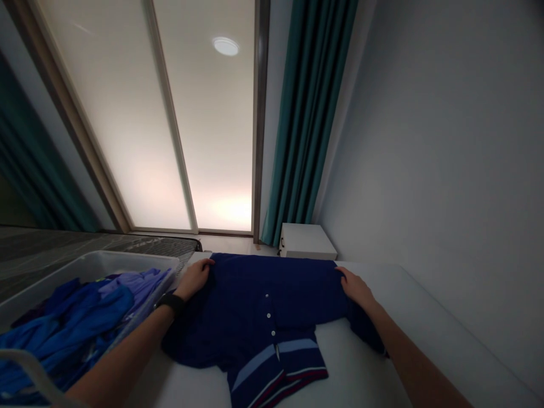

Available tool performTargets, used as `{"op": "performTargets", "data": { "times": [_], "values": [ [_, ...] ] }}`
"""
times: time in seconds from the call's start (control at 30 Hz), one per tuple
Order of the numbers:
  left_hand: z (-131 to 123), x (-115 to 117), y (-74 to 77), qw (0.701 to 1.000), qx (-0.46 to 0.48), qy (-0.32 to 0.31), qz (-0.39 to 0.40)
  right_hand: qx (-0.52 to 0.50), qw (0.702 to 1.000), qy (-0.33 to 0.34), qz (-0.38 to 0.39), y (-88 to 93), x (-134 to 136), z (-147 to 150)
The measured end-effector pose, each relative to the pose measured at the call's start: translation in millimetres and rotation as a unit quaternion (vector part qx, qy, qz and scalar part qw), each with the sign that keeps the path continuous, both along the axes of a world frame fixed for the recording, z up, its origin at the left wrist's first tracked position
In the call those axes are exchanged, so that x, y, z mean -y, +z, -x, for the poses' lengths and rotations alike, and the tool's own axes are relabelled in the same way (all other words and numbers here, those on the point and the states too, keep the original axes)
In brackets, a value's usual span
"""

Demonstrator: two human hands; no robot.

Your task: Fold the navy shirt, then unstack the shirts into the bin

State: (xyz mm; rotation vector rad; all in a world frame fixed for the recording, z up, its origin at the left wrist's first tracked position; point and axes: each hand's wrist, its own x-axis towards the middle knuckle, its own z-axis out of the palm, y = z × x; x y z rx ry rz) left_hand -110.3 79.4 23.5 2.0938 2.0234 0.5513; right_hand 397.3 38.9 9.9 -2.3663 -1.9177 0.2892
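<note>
A navy buttoned shirt (297, 289) lies spread on a white surface, its striped light-blue and red end toward me. Several white buttons run down its middle. At the shirt's far left corner, my left hand (195, 277) is closed on the fabric, with a dark band on the wrist. My right hand (355, 286) pinches the far right corner of the same shirt. Between the two hands the far edge of the cloth runs nearly straight. One sleeve hangs out below each hand; the right sleeve is partly hidden by my right forearm.
To my left stands a translucent plastic bin (97, 258) holding blue and purple clothes (85, 309). The white tabletop (352, 368) shows around the shirt. Beyond it are a small white cabinet (308, 238), a teal curtain (308, 124) and frosted sliding doors (212, 141). A grey wall rises on the right.
</note>
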Motion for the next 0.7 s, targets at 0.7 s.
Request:
{"op": "performTargets", "data": {
  "times": [0.7],
  "values": [
    [-51.4, 29.0, -46.8, 0.971, -0.14, -0.179, -0.08, 0.037, 0.971, 0.223, -0.075, 7.1, 17.3, 123.0]
  ]
}}
